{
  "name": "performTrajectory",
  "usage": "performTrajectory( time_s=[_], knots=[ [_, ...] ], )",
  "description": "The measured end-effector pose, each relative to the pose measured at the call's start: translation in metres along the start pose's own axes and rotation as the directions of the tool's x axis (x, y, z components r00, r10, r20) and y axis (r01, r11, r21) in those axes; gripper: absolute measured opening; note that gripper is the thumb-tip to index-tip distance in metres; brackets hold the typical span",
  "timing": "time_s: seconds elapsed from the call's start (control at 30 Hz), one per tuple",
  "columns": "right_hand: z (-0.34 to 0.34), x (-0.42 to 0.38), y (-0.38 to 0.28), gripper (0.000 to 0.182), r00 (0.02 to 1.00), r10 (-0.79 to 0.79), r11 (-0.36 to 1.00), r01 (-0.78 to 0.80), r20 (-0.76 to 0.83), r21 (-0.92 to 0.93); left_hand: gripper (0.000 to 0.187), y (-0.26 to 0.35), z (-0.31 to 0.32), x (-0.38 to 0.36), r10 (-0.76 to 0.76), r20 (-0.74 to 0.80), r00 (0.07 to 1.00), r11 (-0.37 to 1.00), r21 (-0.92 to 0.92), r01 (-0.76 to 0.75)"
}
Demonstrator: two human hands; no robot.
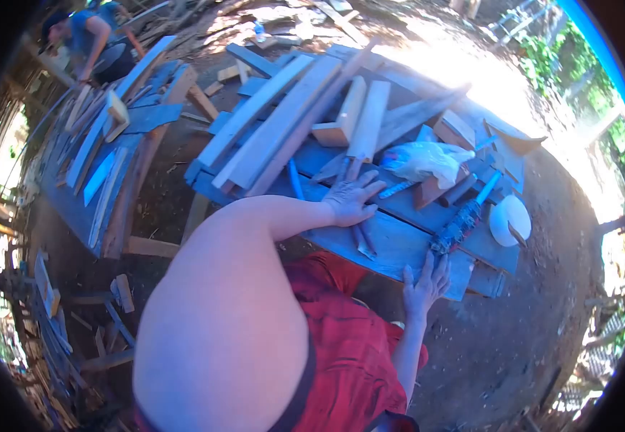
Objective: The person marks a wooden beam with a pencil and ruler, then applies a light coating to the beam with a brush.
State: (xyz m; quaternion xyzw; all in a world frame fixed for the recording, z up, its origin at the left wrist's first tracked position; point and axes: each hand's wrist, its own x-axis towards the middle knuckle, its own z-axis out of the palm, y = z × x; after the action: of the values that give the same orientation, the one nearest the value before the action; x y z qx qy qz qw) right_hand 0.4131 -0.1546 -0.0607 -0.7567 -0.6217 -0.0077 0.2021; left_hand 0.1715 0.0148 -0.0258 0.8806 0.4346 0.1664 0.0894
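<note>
My left hand (355, 199) lies palm down on the wooden workbench (391, 248), its fingers spread. Under and beside it runs a narrow strip (364, 243) that points towards the front edge. At the bench's front edge is my right hand (427, 283), fingers stretched out and pointing up. Its fingertips are right by the near end of a thick, dark-wrapped object (458, 227) with a light blue rod-like end (489, 186). A white rounded piece (509, 220) with a notch sits to the right of it. Beyond my left hand is a crumpled plastic bag (427, 162).
Long planks (287, 122) lie stacked across the bench's left side. Shorter wood blocks (341, 126) rest near its middle. Another pile of boards (114, 165) stands to the left, with a person (96, 43) bending behind it. Wood scraps (121, 291) lie on the dirt ground.
</note>
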Motion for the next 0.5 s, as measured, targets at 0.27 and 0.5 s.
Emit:
performTrajectory(
  time_s=[0.27,0.5],
  knots=[
    [-0.003,0.000,-0.007,0.066,0.996,0.036,0.999,-0.035,0.079,-0.014,0.058,-0.003,0.005,0.002,0.017,-0.015,1.000,1.000,-0.012,-0.017],
    [-0.025,0.012,0.000,0.064,0.997,0.062,0.984,-0.069,0.048,0.163,0.057,0.003,0.006,0.008,0.020,0.000,1.000,1.000,0.009,-0.020]
  ],
)
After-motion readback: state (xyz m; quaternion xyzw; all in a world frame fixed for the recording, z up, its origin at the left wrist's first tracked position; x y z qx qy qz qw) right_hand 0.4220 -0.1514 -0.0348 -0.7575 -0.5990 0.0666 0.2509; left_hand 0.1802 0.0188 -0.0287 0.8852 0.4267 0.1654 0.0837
